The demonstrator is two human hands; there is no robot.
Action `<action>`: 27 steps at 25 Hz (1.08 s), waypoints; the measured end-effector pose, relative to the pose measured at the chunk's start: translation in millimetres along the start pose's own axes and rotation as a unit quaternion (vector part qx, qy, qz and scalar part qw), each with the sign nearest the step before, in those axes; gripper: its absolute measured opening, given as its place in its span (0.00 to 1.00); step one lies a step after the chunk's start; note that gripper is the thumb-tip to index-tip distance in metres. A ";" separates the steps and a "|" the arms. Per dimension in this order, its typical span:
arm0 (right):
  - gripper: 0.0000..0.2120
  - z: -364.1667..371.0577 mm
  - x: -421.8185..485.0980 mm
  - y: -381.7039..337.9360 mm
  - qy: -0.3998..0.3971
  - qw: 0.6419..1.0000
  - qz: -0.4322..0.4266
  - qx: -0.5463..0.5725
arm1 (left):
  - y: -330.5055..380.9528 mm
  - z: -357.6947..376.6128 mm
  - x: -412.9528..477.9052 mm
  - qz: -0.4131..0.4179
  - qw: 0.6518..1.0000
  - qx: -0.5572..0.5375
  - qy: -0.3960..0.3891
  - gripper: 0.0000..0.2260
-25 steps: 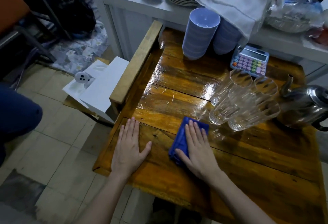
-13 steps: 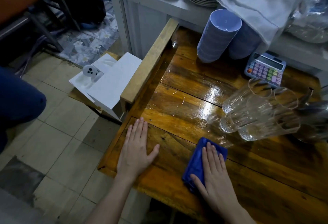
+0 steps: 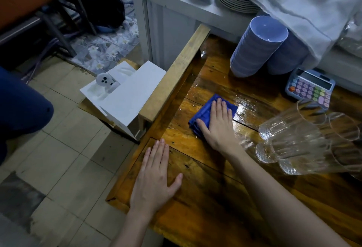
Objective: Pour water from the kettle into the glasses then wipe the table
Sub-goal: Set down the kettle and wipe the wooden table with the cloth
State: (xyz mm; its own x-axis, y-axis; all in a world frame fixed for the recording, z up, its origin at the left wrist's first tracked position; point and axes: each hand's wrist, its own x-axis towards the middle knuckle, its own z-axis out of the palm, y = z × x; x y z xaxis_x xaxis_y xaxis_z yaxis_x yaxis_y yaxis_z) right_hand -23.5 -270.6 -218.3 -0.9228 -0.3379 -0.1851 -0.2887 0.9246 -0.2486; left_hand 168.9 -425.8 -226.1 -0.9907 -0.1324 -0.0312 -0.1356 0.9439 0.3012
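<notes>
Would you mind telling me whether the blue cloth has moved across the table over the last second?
Yes. The blue cloth under the right hand has slid away from the near table edge toward the stacked bowls.

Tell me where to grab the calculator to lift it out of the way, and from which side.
Grip the calculator across its two short sides, pinching the thin slab, and come from above and from its left. It lies flat on the table, the glasses crowd its near edge and the stacked bowls stand just behind it, so those sides are probably too tight.
</notes>
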 end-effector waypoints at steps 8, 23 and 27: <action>0.38 6.7 14.2 -39.1 -0.055 0.968 -0.244 -0.040 | 0.7 -2.5 0.2 -0.001 1.000 0.006 -0.012 0.37; 0.38 3.6 -8.3 -16.0 -0.020 0.998 -0.048 -0.018 | 5.4 -10.0 -1.8 -0.046 0.998 0.031 -0.005 0.39; 0.40 8.4 12.7 -56.0 -0.046 0.987 -0.146 -0.041 | 3.3 -6.8 -2.5 -0.043 0.999 0.029 -0.010 0.39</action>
State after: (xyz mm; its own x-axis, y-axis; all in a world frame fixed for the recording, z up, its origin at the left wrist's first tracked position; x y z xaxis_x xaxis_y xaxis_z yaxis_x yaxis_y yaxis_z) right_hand -17.0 -328.1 -214.8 -0.7705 -0.6039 -0.2041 -0.5626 0.7947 -0.2278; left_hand 171.0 -424.4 -218.5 -0.9752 -0.2085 -0.0748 -0.2206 0.9454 0.2400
